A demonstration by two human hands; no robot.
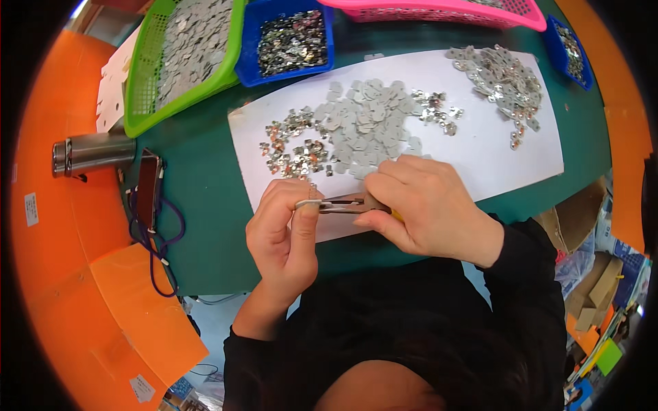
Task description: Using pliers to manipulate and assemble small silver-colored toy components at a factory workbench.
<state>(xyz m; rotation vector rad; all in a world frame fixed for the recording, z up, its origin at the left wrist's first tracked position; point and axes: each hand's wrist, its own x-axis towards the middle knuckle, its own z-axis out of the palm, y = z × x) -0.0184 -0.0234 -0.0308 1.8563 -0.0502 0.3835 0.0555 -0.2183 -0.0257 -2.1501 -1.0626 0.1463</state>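
Note:
My right hand [432,205] is closed around a pair of pliers [343,206]; a bit of yellow handle shows below its fingers. The plier jaws point left and meet a small pale flat piece [307,203], which my left hand [279,229] pinches between thumb and fingers. Exactly what the jaw tips grip is too small to tell. Just beyond both hands, a heap of grey flat pieces [370,123] lies on a white sheet [490,161]. Small shiny metal clips [301,159] are scattered left of the heap, and another cluster of clips [435,109] sits to its right.
Grey pieces with metal bits form a pile [504,82] at the sheet's far right. Along the back stand a green basket [234,55], blue bin [248,48], pink basket [439,15] and blue tray [584,77]. A steel flask [103,152] and corded phone [147,188] lie left.

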